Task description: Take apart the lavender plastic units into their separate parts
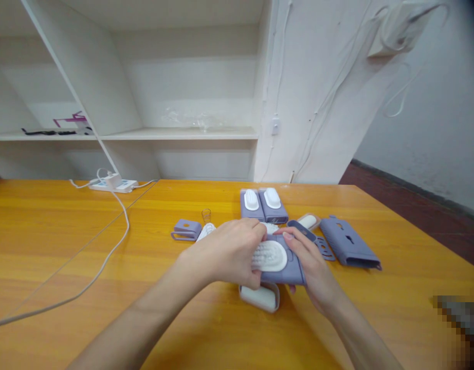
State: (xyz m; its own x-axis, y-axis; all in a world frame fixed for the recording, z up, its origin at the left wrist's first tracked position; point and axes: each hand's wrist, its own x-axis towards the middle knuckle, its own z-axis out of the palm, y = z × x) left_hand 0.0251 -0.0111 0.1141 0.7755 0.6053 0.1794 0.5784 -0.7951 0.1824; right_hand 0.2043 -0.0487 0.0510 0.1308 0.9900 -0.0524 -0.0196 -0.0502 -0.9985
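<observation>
Both of my hands are closed around a grey-purple plastic case (294, 275) just above the wooden table. An oval white piece with a bristly, knobbed surface (273, 257) lies against the case's upper face. My left hand (239, 249) wraps the left end, its thumb and fingers at the white piece. Gripping the right end is my right hand (312, 262), fingertips along the far edge. Below the case sits a white oblong piece in a clear-rimmed holder (260, 297). Behind my hands another white bristled part (270, 227) is partly hidden.
Two purple cases topped with white ovals (252, 208) stand behind. Rightward lie a ribbed purple shell (348, 244) and a slotted plate (325, 249). A purple bracket (186, 229) and a wire spring (206, 214) lie left. A cable (123, 231) runs from a power strip (121, 186).
</observation>
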